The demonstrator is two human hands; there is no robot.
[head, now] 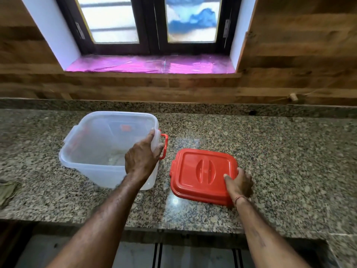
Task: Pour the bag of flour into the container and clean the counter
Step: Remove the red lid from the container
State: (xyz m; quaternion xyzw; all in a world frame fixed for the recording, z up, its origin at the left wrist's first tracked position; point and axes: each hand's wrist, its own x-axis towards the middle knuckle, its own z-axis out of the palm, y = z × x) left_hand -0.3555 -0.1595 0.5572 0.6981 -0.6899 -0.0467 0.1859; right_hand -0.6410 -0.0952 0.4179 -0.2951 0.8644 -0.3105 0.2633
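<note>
A clear plastic container (pixel 100 144) with red side latches stands open on the granite counter (pixel 280 151), left of centre. A little white residue lies on its bottom. My left hand (pixel 143 157) grips its right rim, fingers curled over the edge beside the red latch (pixel 164 146). The red lid (pixel 201 173) lies flat on the counter to the container's right. My right hand (pixel 239 182) holds the lid's near right corner, thumb on top. No flour bag is in view.
A greenish cloth (pixel 6 192) lies at the counter's left edge. Behind the counter a wood-panelled wall rises to a window sill covered in pink film (pixel 150 64). The counter's front edge (pixel 173 231) runs below my forearms.
</note>
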